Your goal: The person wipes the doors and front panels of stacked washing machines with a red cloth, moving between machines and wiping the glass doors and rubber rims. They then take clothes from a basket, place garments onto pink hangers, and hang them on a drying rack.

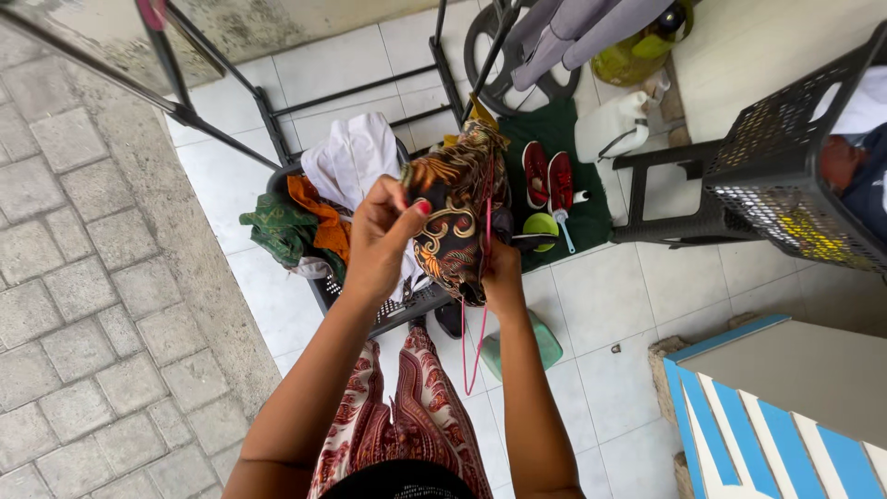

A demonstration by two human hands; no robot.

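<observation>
My left hand (381,238) pinches the upper edge of a dark patterned cloth with orange and brown swirls (455,208). My right hand (500,273) grips the same cloth lower down, at its right side. A pink cord (478,333) hangs from the cloth toward the floor. Below the cloth sits a black laundry basket (407,305) holding white (351,157), orange (314,211) and green (282,231) clothes.
A black metal drying rack (222,88) crosses the upper left. A dark perforated basket (795,157) rests on a black plastic stool (665,194) at right. Red shoes (547,176) lie on a green mat. A white jug (610,129), a green stool (545,346) and a blue-and-white striped board (767,434) stand around.
</observation>
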